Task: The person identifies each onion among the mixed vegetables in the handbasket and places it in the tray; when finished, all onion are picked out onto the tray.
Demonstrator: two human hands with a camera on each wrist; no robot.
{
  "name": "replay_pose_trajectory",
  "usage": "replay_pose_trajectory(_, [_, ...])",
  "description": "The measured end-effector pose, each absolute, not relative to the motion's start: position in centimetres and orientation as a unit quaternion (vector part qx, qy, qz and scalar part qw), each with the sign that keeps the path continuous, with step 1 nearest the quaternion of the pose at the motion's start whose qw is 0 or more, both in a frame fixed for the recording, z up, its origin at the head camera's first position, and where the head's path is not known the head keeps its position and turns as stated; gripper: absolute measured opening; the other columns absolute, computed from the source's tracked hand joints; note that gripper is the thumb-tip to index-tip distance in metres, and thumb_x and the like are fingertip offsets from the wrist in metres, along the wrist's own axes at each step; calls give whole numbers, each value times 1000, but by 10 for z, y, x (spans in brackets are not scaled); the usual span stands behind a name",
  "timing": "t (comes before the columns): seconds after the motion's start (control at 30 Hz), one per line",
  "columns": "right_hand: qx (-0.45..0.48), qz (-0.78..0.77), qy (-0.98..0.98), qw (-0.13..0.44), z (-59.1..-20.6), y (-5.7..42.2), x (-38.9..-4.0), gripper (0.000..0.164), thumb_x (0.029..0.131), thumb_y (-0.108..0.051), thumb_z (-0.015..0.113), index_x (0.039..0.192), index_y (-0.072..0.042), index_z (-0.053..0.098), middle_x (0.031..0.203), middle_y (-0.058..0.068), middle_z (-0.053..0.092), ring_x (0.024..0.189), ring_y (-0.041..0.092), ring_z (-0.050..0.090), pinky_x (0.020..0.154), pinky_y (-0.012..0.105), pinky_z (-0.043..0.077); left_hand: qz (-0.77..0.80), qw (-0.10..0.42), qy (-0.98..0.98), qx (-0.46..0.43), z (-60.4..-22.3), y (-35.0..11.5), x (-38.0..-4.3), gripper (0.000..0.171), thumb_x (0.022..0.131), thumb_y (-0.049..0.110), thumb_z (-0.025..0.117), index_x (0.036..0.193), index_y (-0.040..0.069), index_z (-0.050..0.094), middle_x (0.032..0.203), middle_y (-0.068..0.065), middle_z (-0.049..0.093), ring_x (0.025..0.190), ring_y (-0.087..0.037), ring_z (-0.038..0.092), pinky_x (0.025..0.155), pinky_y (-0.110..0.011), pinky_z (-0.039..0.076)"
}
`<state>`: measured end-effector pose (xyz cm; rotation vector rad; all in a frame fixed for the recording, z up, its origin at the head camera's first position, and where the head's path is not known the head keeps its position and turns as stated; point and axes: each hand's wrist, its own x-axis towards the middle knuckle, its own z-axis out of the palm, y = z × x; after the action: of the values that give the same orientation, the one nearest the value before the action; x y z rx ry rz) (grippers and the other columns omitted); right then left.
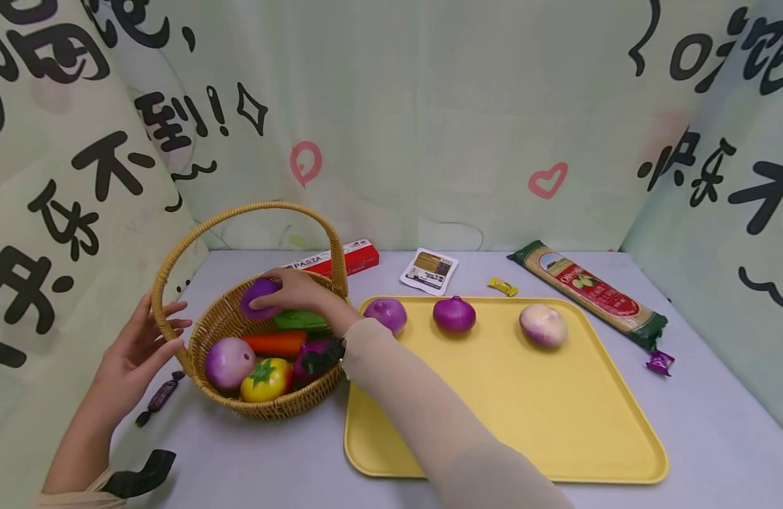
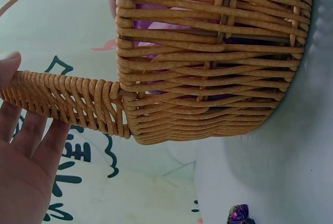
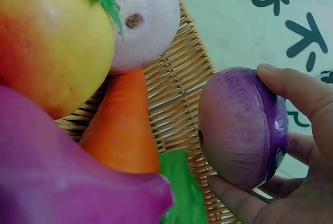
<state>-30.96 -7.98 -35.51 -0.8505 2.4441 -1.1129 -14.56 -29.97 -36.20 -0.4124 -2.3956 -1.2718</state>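
Note:
My right hand (image 1: 302,291) grips a purple onion (image 3: 237,127) between thumb and fingers, at the far left part of the wicker basket (image 1: 273,408). At the basket's left side, my left hand (image 1: 131,360) holds the lower end of its arched handle (image 2: 67,96), thumb on one side and fingers on the other. Inside the basket are a pale purple onion (image 1: 229,363), a yellow-red tomato-like item (image 1: 267,380), a carrot (image 1: 276,344), a green vegetable (image 1: 300,320) and a purple eggplant-like vegetable (image 3: 67,166).
Right of the basket lies a yellow tray (image 1: 506,410) with two purple onions (image 1: 454,314) and a white-purple turnip-like vegetable (image 1: 543,326). Behind are a red pasta box (image 1: 363,259), a white packet (image 1: 429,271), a yellow candy (image 1: 503,286) and a long pasta bag (image 1: 588,293). Wrapped candies (image 1: 160,398) flank both sides.

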Motion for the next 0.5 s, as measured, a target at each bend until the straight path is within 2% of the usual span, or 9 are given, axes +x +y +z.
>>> replay_pose_trajectory(0.5, [-321, -389, 852, 141, -345, -66, -309, 62, 83, -39, 69, 136, -14, 48, 127, 7, 58, 106, 16, 57, 87, 23, 50, -452, 191, -859, -148, -363, -302, -147, 84, 89, -9, 54, 153, 24, 9, 133, 29, 43, 111, 15, 51, 82, -2, 44])
